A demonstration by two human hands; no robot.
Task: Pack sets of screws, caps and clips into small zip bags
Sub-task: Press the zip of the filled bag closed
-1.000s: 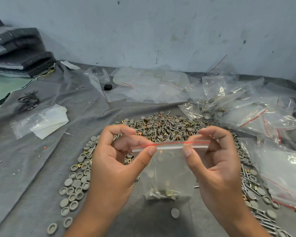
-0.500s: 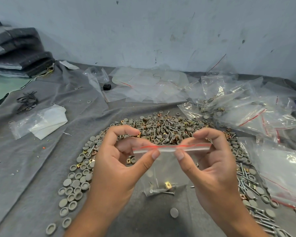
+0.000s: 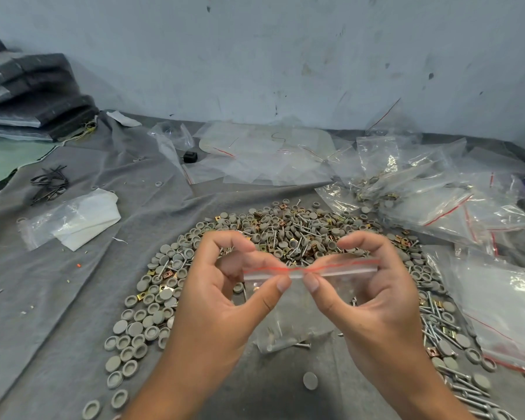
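Observation:
A small clear zip bag (image 3: pixel 297 316) with a red line along its seal hangs in front of me, screws and other small parts lying in its bottom. My left hand (image 3: pixel 222 301) pinches the left half of the seal strip between thumb and fingers. My right hand (image 3: pixel 373 298) pinches the right half, and the two thumb tips almost meet at the middle of the strip. Behind and around the bag spreads a heap of grey caps, gold clips and screws (image 3: pixel 288 234) on the grey cloth (image 3: pixel 73 298).
Filled zip bags (image 3: pixel 431 201) pile at the right. Empty bags (image 3: pixel 264 156) lie at the back, more (image 3: pixel 503 301) at the right edge. A bag with white paper (image 3: pixel 73 219) and black ties (image 3: pixel 49 183) lie left. Dark foam pieces (image 3: pixel 28 98) are stacked far left. One cap (image 3: pixel 310 380) lies near me.
Both thumbs have slid inward along the seal strip toward its middle. The bag has risen a little and the parts in its bottom have shifted.

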